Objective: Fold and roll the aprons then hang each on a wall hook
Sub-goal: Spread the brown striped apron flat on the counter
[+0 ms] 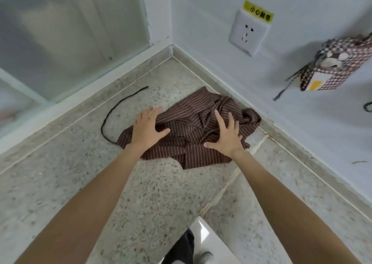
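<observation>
Striped apron [193,127] crumpled on floor, left grip [148,128] and right grip [226,137] spread flat (holding nothing) upon it.

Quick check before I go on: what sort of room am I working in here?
Probably an indoor utility or back-room corner: speckled terrazzo floor, a painted wall with a socket under a yellow warning label, and a frosted glass partition. Which room exactly, I cannot tell.

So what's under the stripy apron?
The speckled floor shows all around the stripy apron, so it lies on that. A dark string trails out from its left edge. Both hands, left and right, rest on top. Anything beneath the crumpled cloth is covered.
</observation>
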Available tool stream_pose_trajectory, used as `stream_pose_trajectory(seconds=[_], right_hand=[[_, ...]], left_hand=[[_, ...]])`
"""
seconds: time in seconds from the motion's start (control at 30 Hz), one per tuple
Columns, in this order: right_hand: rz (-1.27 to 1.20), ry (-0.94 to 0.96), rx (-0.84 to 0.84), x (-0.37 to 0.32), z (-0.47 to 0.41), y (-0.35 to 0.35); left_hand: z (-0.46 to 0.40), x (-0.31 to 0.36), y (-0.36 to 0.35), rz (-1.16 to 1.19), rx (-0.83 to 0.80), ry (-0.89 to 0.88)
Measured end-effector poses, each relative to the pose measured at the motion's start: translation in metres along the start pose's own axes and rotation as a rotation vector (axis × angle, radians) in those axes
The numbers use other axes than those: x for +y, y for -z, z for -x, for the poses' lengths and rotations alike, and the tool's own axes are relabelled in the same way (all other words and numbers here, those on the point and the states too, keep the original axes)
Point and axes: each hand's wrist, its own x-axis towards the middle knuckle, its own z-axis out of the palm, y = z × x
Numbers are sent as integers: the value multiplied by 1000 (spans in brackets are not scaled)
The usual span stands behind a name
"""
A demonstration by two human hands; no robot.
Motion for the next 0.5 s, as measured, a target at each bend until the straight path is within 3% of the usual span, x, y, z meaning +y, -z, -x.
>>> stream_pose_trajectory(seconds=[0.2,0.27,0.4,0.5], right_hand=[[680,200,-99,9,-56,0],[719,185,-130,13,-68,4],[554,128,-255,15,-78,7],[593,155,-198,12,-72,4]], left_hand=[[-49,16,-32,-77,-161,-182],[-56,19,-40,-72,-204,-179],[-58,14,-50,-37,-216,-109],[-45,7,-46,14,-199,-11]])
